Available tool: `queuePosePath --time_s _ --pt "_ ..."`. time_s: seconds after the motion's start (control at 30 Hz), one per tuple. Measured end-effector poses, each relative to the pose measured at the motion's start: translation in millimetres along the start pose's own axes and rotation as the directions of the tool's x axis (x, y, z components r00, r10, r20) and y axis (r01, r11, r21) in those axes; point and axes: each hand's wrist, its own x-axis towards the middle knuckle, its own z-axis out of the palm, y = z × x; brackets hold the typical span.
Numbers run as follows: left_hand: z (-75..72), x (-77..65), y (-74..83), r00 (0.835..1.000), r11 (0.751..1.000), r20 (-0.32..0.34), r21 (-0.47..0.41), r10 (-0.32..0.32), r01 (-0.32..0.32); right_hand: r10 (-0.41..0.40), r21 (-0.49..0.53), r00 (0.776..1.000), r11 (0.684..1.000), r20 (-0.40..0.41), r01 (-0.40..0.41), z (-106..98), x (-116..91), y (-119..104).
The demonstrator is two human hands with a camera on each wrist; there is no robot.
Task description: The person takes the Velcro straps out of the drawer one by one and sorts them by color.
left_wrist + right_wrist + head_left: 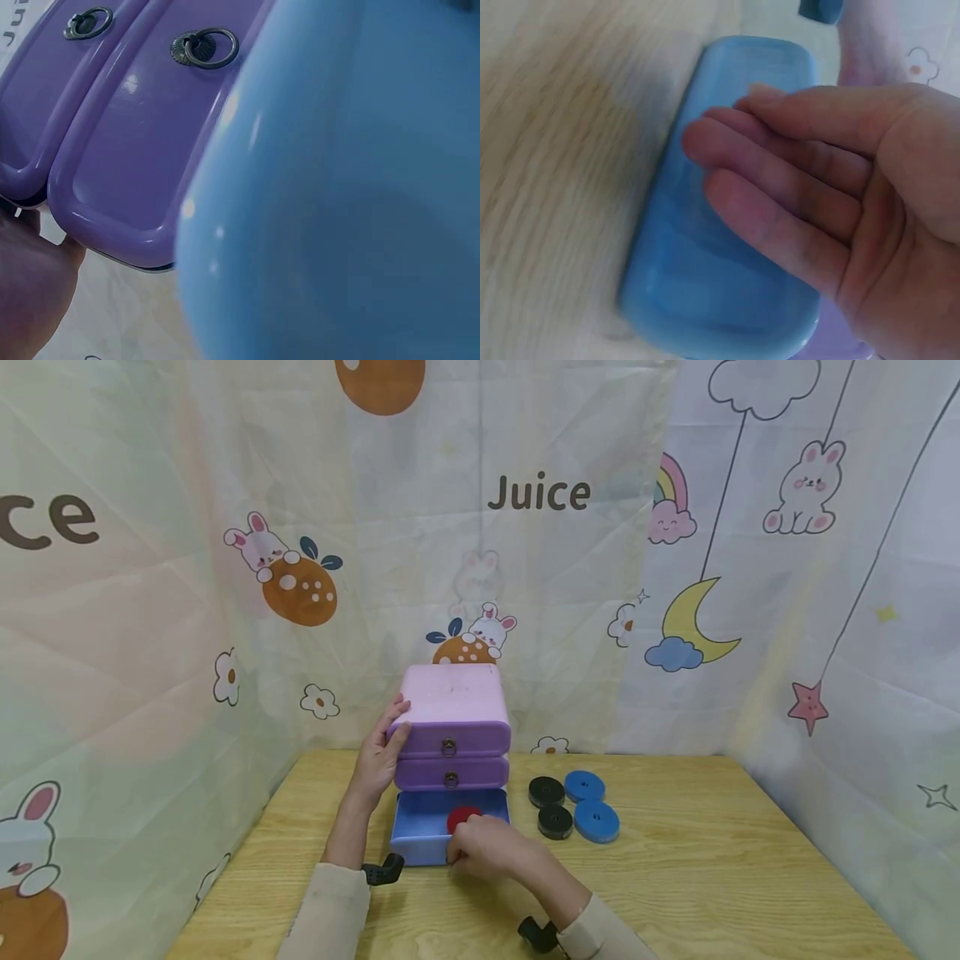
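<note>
A small drawer cabinet (452,702) has a pink top, two purple drawer fronts (135,165) with ring pulls and a pulled-out blue drawer (420,814) at the bottom. My left hand (375,764) rests against the cabinet's left side, its thumb at the front edge of the top drawer. At the middle of the blue drawer's front (712,277), my right hand (487,847) has curled fingers, with thumb and forefinger pinched together. Those fingers hide any pull there. Inside the drawer lies a red roll (462,817), partly covered by the right hand.
Two black rolls (547,792) and two blue rolls (596,821) lie on the wooden table (675,877) right of the cabinet. Printed cloth (555,610) hangs behind the table and along both sides.
</note>
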Motion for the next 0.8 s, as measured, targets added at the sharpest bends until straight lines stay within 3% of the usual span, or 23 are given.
queuePosePath --time_s 0.2,0.37,0.5,0.6,0.7,0.8 --pt "-0.5 1.1 -1.2 1.000 1.000 0.000 0.005 -0.009 0.009 -0.037 0.026 0.997 0.999 0.064 0.036 -7.0 -5.2 -9.2" --pt "-1.5 2.3 -2.7 1.000 1.000 0.008 0.000 -0.026 0.026 -0.024 0.195 0.998 0.981 0.057 0.012 -17.8 -8.7 -6.1" --pt "-0.7 2.8 -0.2 1.000 1.000 0.011 0.002 -0.027 0.027 0.001 0.352 0.999 0.936 -0.054 0.019 -31.3 -9.7 5.2" --pt "0.1 2.0 1.6 1.000 1.000 0.012 0.015 -0.025 0.025 0.037 0.397 0.984 0.917 -0.173 0.036 -39.6 -9.7 15.1" --pt "-0.4 0.5 0.7 1.000 0.999 0.012 0.029 -0.018 0.018 0.063 0.398 0.972 0.917 -0.226 0.034 -41.8 -8.8 23.3" --pt "-0.3 -0.9 -0.5 1.000 0.999 0.005 0.030 -0.016 0.016 0.034 0.341 0.977 0.939 -0.211 0.041 -35.0 -5.4 30.5"
